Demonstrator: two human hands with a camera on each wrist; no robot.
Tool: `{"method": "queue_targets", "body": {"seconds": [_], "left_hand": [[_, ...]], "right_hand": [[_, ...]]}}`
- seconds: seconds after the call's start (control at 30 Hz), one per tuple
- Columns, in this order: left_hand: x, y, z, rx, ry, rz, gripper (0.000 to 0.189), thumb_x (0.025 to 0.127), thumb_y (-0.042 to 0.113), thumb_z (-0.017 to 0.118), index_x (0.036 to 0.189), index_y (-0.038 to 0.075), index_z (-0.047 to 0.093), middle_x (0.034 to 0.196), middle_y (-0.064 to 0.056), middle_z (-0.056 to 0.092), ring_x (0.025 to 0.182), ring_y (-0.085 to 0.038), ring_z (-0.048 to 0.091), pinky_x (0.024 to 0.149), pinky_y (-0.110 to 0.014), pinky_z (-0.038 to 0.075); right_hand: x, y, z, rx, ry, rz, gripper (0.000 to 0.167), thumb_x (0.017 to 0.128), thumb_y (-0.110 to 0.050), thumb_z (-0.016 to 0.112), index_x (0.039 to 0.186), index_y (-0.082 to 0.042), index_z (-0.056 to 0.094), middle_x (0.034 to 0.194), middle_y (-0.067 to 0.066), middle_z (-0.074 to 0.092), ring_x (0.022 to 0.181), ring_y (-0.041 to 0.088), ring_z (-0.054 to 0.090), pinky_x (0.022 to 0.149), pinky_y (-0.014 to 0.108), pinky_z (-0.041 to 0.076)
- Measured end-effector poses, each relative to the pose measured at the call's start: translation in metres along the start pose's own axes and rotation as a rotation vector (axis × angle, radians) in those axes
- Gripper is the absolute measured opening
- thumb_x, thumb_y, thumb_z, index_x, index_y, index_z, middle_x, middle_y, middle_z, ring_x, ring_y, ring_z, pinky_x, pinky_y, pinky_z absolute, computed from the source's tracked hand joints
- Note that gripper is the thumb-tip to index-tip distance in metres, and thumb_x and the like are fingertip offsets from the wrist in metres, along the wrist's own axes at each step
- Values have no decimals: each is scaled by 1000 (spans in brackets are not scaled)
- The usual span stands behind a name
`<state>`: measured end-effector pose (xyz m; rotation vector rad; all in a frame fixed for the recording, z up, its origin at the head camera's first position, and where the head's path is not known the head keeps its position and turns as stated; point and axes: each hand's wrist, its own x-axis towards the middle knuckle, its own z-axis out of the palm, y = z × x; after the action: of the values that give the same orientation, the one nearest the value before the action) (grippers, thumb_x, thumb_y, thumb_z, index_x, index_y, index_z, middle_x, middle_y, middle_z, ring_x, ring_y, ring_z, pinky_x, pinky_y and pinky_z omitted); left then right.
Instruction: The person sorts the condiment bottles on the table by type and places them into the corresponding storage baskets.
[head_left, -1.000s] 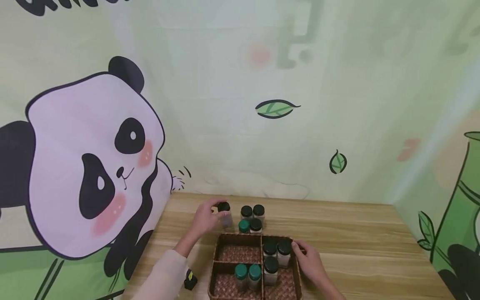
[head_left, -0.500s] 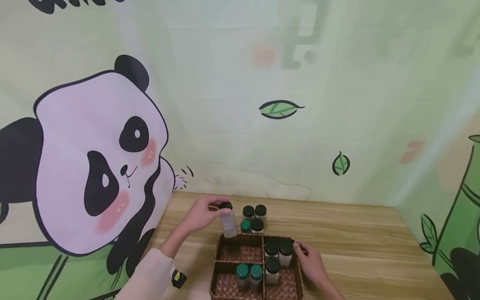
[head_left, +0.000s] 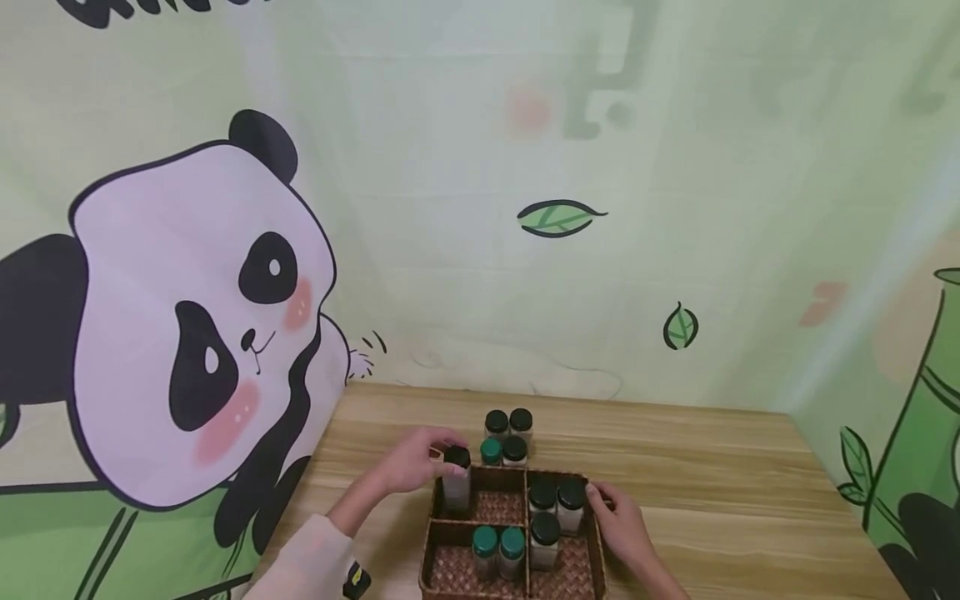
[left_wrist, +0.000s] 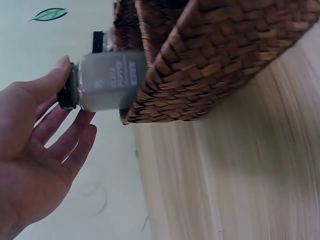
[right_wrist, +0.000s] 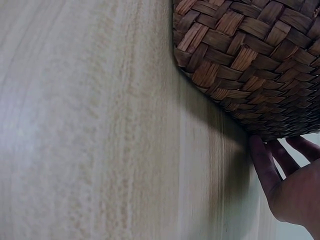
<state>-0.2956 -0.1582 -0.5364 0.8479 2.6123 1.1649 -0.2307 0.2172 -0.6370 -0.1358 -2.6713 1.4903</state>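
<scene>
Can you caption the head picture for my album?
Left fingers pinch a black-lidded jar in a basket's far-left section, right fingers at the basket's edge.

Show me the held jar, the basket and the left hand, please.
Held jar [head_left: 457,492]: head view, side below cap.
Basket [right_wrist: 255,60]: right wrist view, outer wall.
Left hand [left_wrist: 35,160]: left wrist view, palm.

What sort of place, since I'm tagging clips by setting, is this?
Likely a staged corner, perhaps for filming, rather than a working kitchen: a panda-print backdrop stands behind a wood-grain table, with a basket of jars on it.
</scene>
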Motion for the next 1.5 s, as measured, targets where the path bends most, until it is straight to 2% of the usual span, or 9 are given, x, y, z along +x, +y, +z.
{"method": "queue_targets", "body": {"seconds": [0.07,0.17,0.37,0.63,0.77,1.0,1.17,1.3,1.5], "left_hand": [[1,-2,3,27,-5,27,39,94,21,83,129,9,73,126,-7,74,116,-28,67,101,-52,54],[-1,-7,6,88,-21,24,38,93,17,84,128,9,74,125,-5,74,116,-26,67,100,-52,55],[-6,-13,11,197,-57,18,41,95,22,82,131,6,73,130,-6,73,121,-26,67,102,-50,54],[-5,-6,13,243,-82,-2,41,92,24,85,129,8,73,125,-5,73,116,-24,67,99,-46,56],[-4,-1,12,246,-93,-12,43,91,21,86,129,7,73,128,-7,72,119,-26,66,101,-47,55],[-1,10,12,315,-144,-9,45,89,18,87,130,7,72,130,-9,69,123,-30,64,105,-49,53],[1,14,11,302,-157,-30,48,91,24,86,132,5,69,130,-11,69,123,-31,65,104,-50,53],[8,16,9,221,-136,-41,50,96,29,81,134,-1,67,128,-16,70,119,-33,67,100,-52,55],[27,19,15,188,-27,-25,45,98,27,79,132,0,69,125,-13,70,117,-32,66,99,-52,55]], "right_hand": [[0,0,0,1,3,0,40,112,-28,56,132,5,69,125,20,72,111,33,68,95,52,56],[0,0,0,5,7,-2,39,112,-28,57,130,4,70,123,19,73,109,32,68,95,51,56],[0,-1,-2,18,0,-6,42,112,-32,56,130,3,71,122,18,74,107,30,69,92,49,58],[-1,1,-1,19,-1,-8,39,111,-30,58,128,3,72,119,17,75,105,28,70,89,47,59],[-1,1,0,25,-3,-10,40,111,-31,58,129,2,71,121,17,74,106,29,70,90,48,58],[1,1,-1,29,-4,-3,42,111,-33,57,130,2,71,122,17,74,109,30,69,93,50,57],[2,1,0,26,0,-7,41,111,-34,58,129,1,72,120,15,74,108,29,69,93,50,57],[2,3,1,30,4,-13,39,111,-32,59,127,0,73,118,14,75,106,27,70,91,47,58],[2,4,1,39,5,-16,39,110,-33,60,127,0,73,117,14,75,106,27,70,92,47,58]]}}
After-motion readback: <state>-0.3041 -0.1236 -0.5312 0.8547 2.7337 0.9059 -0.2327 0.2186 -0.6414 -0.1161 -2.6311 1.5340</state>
